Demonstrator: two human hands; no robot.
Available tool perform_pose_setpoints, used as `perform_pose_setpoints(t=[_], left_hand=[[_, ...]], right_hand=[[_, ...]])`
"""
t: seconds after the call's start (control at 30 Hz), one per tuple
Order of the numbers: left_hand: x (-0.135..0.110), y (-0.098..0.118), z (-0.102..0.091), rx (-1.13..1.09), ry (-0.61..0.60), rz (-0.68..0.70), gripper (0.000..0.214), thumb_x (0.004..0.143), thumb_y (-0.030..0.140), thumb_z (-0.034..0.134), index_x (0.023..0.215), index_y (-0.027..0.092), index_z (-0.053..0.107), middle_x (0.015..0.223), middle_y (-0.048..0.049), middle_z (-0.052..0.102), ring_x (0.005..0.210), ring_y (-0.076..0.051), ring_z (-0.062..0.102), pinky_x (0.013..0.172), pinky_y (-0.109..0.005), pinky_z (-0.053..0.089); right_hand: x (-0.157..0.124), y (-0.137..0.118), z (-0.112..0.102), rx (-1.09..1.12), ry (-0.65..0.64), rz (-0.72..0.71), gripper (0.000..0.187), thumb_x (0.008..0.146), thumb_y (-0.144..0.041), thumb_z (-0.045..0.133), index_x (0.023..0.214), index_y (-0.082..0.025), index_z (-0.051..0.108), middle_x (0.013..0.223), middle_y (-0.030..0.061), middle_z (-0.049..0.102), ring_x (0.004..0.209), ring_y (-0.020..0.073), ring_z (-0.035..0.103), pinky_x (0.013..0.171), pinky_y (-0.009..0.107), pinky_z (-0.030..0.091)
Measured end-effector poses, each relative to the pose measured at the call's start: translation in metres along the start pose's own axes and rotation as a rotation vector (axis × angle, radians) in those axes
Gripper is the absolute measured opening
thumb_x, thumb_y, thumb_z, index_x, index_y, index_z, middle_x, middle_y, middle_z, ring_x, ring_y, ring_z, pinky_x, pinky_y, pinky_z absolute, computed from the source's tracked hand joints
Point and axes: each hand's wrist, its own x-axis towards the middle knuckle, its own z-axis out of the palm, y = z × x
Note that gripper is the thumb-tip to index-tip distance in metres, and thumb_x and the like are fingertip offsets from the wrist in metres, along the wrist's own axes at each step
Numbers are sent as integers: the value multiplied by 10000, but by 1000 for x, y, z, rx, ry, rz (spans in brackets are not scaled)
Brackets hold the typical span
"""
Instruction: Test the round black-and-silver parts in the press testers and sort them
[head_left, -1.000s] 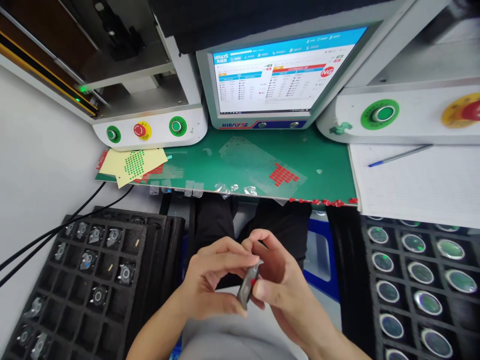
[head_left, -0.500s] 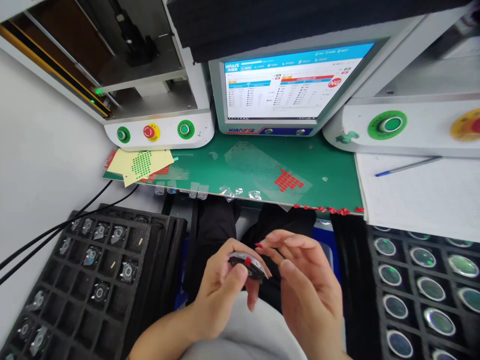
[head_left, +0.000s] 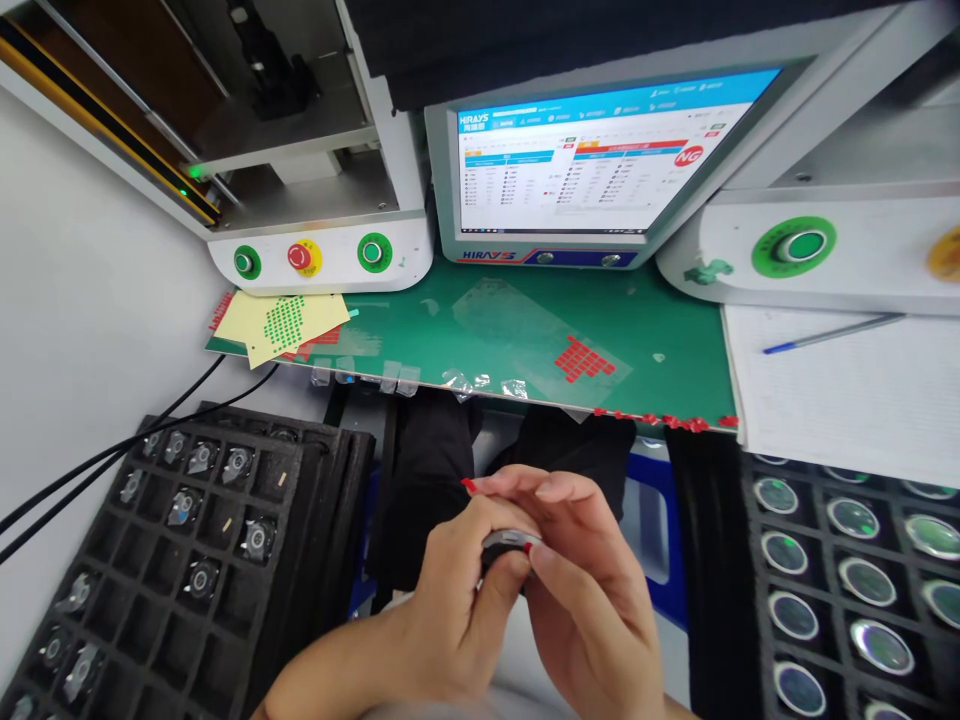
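Observation:
Over my lap, my left hand [head_left: 457,590] is closed around a small round dark part [head_left: 506,545] with a metal rim, gripping it between thumb and fingers. My right hand [head_left: 592,590] meets it from the right, thumb pressed against the part's rim and fingers curled over the top. A tiny red sticker [head_left: 469,486] clings to the tip of a right finger. Most of the part is hidden by the fingers.
A black tray [head_left: 300,470] with small metal parts sits at my left, another black tray [head_left: 709,530] of round lenses at my right. Ahead lie a green mat [head_left: 660,330] with red stickers [head_left: 581,358], a monitor [head_left: 585,165], machines with buttons, paper and a pen [head_left: 832,333].
The part has been turned in my left hand. My right hand, which had opened and drawn back, has closed onto the part again, and a red sticker now sits on its fingertip.

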Motion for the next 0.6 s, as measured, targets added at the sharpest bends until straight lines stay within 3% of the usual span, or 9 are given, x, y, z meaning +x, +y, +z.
perform_pose_setpoints(t=[0.17, 0.33, 0.5, 0.6], left_hand=[[0, -1, -3, 245, -41, 94, 172, 1034, 265, 369, 1085, 185, 512, 912, -81, 651, 819, -183, 638, 719, -295, 532], [2, -9, 5, 460, 31, 263, 195, 1020, 241, 330, 1095, 178, 498, 868, -85, 676, 761, -198, 672, 676, -290, 546], [7, -1, 6, 546, -83, 319, 230, 1039, 243, 290, 1134, 160, 481, 901, -102, 699, 796, -208, 706, 677, -290, 570], [9, 4, 5, 562, -79, 327, 245, 1045, 267, 281, 1137, 163, 483, 896, -95, 701, 830, -214, 716, 717, -296, 583]], right_hand=[[4, 5, 6, 42, 98, -39, 145, 898, -192, 628, 983, -307, 650, 1018, -3, 716, 1006, 153, 690, 876, 255, 567], [3, 13, 6, 96, 165, -45, 141, 882, -176, 589, 943, -300, 619, 993, -21, 701, 998, 161, 692, 956, 334, 553], [1, 5, 4, 114, 199, -68, 109, 891, -187, 630, 876, -292, 606, 849, -45, 662, 831, 121, 674, 948, 360, 577], [0, -1, 0, 109, 145, -53, 80, 868, -289, 689, 911, -303, 623, 887, -22, 661, 888, 159, 677, 968, 405, 571]])
